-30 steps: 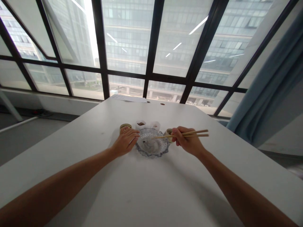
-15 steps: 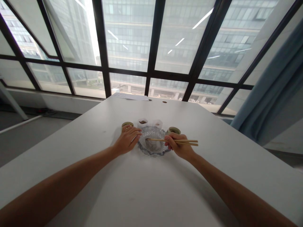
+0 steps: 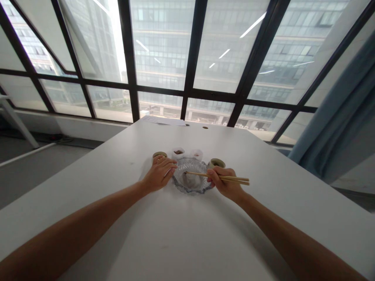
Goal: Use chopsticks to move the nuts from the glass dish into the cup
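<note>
My right hand (image 3: 227,183) is closed around a pair of wooden chopsticks (image 3: 236,179), pointing left over a scalloped clear glass bowl (image 3: 191,192). At their tips is a small dark piece (image 3: 185,173), too small to name; whether the tips grip it I cannot tell. My left hand (image 3: 159,173) lies with fingers stretched out at the bowl's left rim. Just behind that hand, partly hidden, stands a small green-rimmed cup (image 3: 159,154). A second green-rimmed cup (image 3: 216,162) is right behind my right hand.
Two small white cups stand behind the bowl: the left cup (image 3: 175,157) holds dark bits, the right cup (image 3: 196,155) something pale. Paper (image 3: 164,121) and two small flat discs lie at the white table's (image 3: 175,234) far end, before the windows. A blue curtain (image 3: 336,117) hangs right.
My right hand has moved from beside the right cup down and left, bringing the chopstick tips to the dark piece. My left hand has stayed at the bowl's rim. The view has shifted slightly.
</note>
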{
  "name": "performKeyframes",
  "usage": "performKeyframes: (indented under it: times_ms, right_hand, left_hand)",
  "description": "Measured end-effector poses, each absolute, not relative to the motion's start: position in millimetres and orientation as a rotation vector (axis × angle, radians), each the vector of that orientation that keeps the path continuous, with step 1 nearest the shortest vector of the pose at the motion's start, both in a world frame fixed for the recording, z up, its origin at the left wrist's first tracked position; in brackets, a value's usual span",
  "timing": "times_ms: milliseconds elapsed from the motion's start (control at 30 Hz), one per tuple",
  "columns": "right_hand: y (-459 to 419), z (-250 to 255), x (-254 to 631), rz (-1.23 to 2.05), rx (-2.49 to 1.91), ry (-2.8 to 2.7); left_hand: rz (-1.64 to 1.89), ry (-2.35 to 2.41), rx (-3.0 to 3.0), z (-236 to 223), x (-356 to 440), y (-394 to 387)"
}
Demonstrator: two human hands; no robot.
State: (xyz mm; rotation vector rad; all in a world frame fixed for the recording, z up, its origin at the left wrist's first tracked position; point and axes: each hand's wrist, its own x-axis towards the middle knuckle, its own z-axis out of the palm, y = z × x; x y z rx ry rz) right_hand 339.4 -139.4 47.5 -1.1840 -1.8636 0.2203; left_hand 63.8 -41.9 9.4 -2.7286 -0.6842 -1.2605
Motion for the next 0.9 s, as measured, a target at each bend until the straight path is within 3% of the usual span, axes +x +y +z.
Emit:
performKeyframes:
  times_ms: [400,900]
  right_hand:
    - [-136.5,44.6,341.0,0.306,-1.203,-1.758]
    - [-138.5,49.5,334.9,0.129,-1.169,-1.925]
  left_hand:
    - [-1.242,-0.706,-2.741,9.5,64.1,-41.5]
    - [-1.245,-0.714,-2.747,9.5,64.0,-42.4]
